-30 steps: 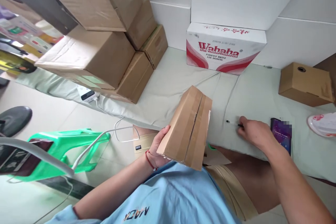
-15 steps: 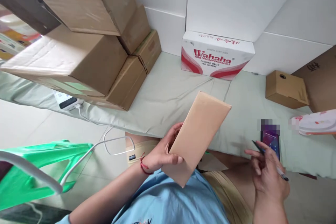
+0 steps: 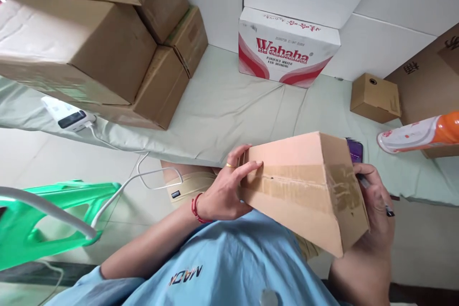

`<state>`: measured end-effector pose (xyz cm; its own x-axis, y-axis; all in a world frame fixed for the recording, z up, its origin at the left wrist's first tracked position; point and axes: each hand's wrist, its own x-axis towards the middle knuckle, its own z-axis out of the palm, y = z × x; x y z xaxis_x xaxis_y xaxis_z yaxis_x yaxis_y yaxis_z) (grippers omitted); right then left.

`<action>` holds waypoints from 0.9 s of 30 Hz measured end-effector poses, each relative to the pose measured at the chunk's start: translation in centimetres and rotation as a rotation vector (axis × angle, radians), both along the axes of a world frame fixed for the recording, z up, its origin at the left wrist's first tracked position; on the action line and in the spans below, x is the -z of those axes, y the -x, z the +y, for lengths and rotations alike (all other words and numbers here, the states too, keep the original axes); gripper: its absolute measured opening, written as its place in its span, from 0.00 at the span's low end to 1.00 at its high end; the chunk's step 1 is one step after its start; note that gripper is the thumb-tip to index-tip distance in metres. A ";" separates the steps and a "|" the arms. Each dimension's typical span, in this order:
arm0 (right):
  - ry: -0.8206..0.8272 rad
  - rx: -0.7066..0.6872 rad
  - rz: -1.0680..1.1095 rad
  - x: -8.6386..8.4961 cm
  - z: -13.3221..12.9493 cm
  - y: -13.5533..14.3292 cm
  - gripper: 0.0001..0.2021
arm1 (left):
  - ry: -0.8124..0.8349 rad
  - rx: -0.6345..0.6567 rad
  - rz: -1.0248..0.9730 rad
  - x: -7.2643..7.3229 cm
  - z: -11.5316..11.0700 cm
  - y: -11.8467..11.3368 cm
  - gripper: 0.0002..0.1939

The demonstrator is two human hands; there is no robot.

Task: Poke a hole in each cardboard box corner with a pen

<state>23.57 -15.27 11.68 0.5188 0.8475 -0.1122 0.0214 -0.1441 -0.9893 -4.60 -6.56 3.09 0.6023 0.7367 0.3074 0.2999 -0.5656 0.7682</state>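
Note:
A brown cardboard box (image 3: 287, 153), sealed with clear tape along its side and end, is held up over my lap. My left hand (image 3: 233, 184) grips its left end, thumb and fingers around the edges. At the other end, my right hand (image 3: 376, 201) is closed around a dark pen (image 3: 364, 181), close against the taped end of the box. Part of that hand's fingers is behind the box. A phone (image 3: 355, 150) with a lit purple screen lies on the green sheet just past the box, mostly covered by it.
Several large cardboard boxes (image 3: 103, 48) are stacked at the left. A white Wahaha carton (image 3: 287, 52) stands by the wall; a small brown box (image 3: 376, 100) and an orange-and-white bottle (image 3: 412, 135) are at the right. A white power bank (image 3: 71, 117) with a cable and a green stool (image 3: 53, 229) are at the left.
The box has been turned so its taped side and end show. My right hand, still with the pen, has come in from beside the phone to the box's right end.

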 end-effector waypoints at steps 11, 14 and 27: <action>0.091 -0.010 0.029 4.2 -1.0 -4.2 0.33 | -0.624 -0.092 0.225 -1.4 0.1 -2.3 0.47; 0.049 0.104 0.082 5.1 -1.3 -5.2 0.29 | -0.562 -0.108 0.143 -0.9 0.0 -2.3 0.45; -0.136 0.171 0.113 8.1 -1.6 -5.4 0.32 | 0.878 -0.080 -0.561 0.9 1.4 -0.3 0.57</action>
